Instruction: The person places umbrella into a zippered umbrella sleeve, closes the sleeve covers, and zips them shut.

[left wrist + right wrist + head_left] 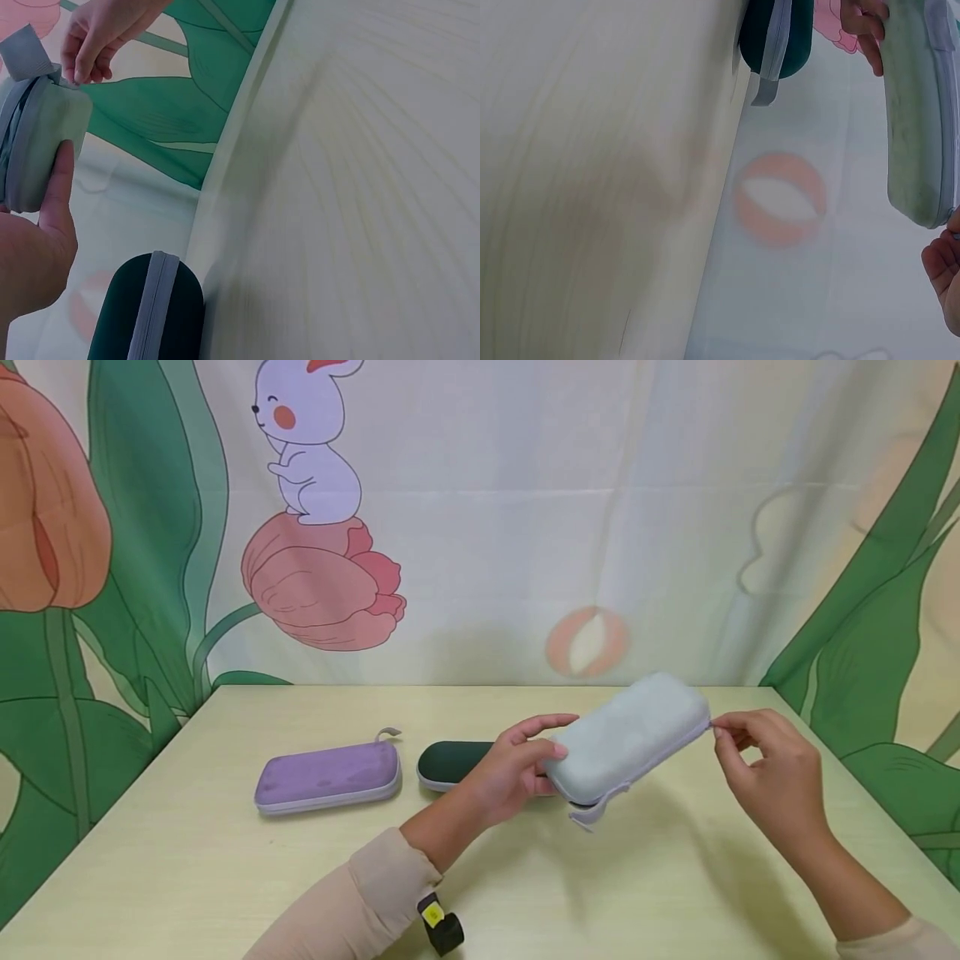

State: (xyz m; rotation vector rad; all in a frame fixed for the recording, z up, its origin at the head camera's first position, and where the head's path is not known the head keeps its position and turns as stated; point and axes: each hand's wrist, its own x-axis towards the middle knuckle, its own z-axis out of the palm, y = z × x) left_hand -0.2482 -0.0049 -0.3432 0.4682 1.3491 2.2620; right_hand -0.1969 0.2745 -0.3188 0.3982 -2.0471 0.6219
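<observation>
Above the table my left hand [517, 768] grips the left end of a pale green zip case [630, 739], its thumb on the top. The case tilts, right end higher. At that right end my right hand [776, 764] pinches the small zipper pull between thumb and fingertips. A grey fabric loop [592, 812] hangs from the near left corner. Beside it, in the left wrist view, the case's zip edge [16, 142] shows a narrow parted gap. Behind my left hand lies a dark green case [453, 762], partly hidden by it.
A purple zip case [330, 777] with a grey zip band and a small loop lies on the left of the pale wooden table [187, 868]. Behind the table hangs a printed curtain [480, 527]. A black strap with a yellow tag [432, 913] hangs at the left sleeve.
</observation>
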